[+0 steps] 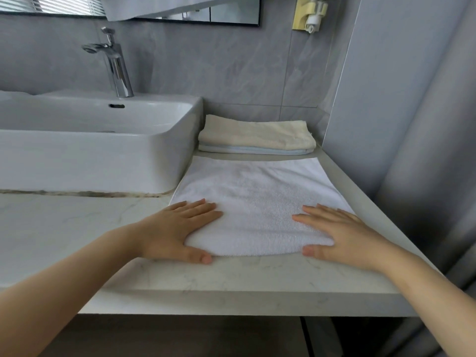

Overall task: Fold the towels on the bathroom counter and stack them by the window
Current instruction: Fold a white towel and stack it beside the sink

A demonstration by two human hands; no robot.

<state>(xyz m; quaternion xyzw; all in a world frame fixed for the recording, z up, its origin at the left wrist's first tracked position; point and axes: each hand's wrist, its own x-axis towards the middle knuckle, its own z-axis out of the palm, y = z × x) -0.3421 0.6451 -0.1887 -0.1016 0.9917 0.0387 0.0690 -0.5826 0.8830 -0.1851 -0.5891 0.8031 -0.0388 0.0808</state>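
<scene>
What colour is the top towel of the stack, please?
The top towel is cream; head view.

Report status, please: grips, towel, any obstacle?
Both flat: left grip, right grip, pressing white towel. Towel lies smooth on counter. Stack behind it, apart; nothing between.

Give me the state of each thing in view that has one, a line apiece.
white towel: lies flat on the counter, under both hands.
light blue towel: folded, behind the white towel.
cream towel: folded, lies on the light blue towel.
left hand: fingers straight, presses the white towel.
right hand: fingers straight, presses the white towel.
faucet: no water running.
</scene>
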